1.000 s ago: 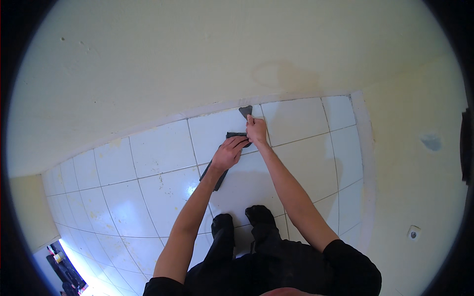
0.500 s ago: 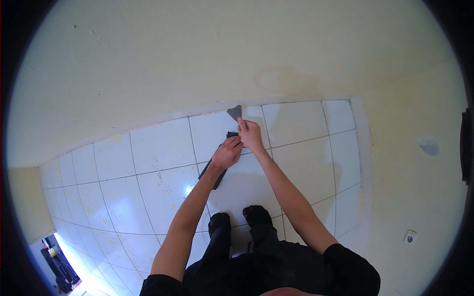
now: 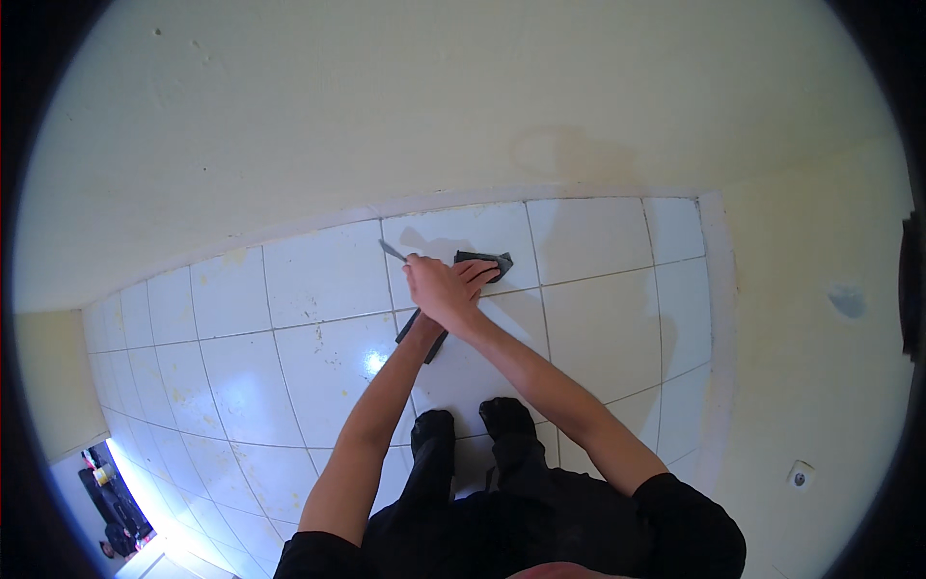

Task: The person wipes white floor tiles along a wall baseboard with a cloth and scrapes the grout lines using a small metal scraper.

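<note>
My right hand is closed around the handle of a scraper, its grey blade now seen nearly edge-on above the white tiles and pointing toward the wall. Crossed beneath my right wrist, my left hand reaches to the right with its fingers closed on a dark, folded cloth-like piece. The kind of that piece is not clear. Two long black strips stick out below my left wrist; my arms hide whether they join the dark piece.
A beige wall meets the tiled floor along a pale skirting strip. Yellowish specks dot the tiles at left. My feet in black socks stand close behind. A socket sits on the right wall; dark items lie at lower left.
My right hand has swung left across my left wrist, turning the scraper leftward and edge-on. My left hand has shifted right with the dark piece, which shows more now.
</note>
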Tool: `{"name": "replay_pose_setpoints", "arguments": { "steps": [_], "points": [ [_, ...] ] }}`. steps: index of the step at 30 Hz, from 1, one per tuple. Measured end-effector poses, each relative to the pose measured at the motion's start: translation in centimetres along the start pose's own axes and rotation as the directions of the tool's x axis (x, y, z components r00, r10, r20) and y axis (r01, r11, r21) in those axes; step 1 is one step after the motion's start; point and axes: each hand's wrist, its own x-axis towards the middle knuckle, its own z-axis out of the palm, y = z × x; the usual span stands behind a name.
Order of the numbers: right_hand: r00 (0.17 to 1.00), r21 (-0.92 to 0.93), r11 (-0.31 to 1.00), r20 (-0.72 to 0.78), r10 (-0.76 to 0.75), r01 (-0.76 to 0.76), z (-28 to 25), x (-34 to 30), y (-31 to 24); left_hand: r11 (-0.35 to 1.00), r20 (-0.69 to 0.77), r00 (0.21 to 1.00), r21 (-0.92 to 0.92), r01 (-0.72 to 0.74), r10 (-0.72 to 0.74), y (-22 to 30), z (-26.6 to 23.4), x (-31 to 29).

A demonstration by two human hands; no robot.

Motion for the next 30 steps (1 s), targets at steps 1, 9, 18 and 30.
{"name": "replay_pose_setpoints", "arguments": {
  "steps": [1, 9, 18, 30],
  "points": [
    [1.000, -0.002, 1.000, 0.002, -0.003, 0.003, -0.6, -0.2, 0.8, 0.999, -0.015, 1.000, -0.036, 0.007, -0.008, -0.3, 0.1, -0.3],
    [0.829, 0.397, 0.798, -0.139, 0.541, -0.454, -7.3, -2.2, 13.5, 0.988, -0.049, 0.992, 0.115, -0.107, 0.113, 1.0, -0.4, 1.5],
    [0.706, 0.737, 0.325, 0.279, 0.651, -0.592, -10.9, -1.3, 16.1, 0.991, -0.065, 0.994, 0.104, -0.083, 0.090, 1.0, -0.7, 1.1],
    [0.697, 0.854, -0.156, 0.499, 0.514, -0.496, -9.3, 1.4, 17.8, 0.991, -0.072, 0.993, 0.101, -0.088, 0.096, 1.3, -0.7, 1.4]
  ]
}}
